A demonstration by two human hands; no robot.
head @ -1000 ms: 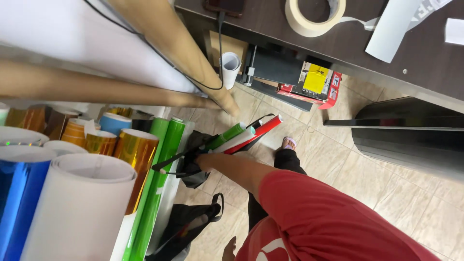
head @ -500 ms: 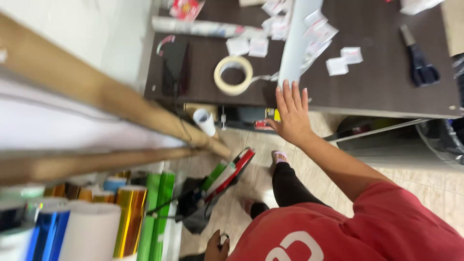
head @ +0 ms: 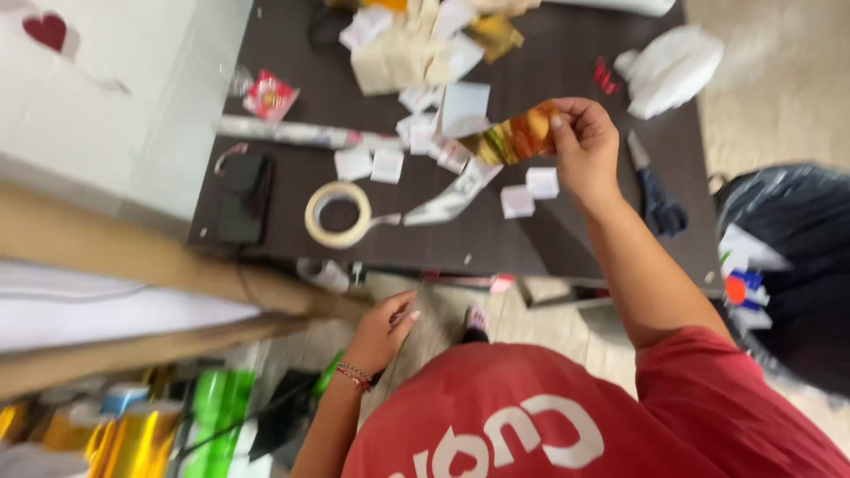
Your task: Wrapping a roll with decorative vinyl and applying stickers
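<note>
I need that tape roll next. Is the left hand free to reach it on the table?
Probably yes: the left hand is empty, below the table edge, and the tape roll lies uncovered near that edge.

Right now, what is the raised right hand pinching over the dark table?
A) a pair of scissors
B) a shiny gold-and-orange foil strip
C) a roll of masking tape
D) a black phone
B: the right hand pinches a shiny gold-and-orange foil strip in its fingers, while the tape roll lies on the dark table.
</note>
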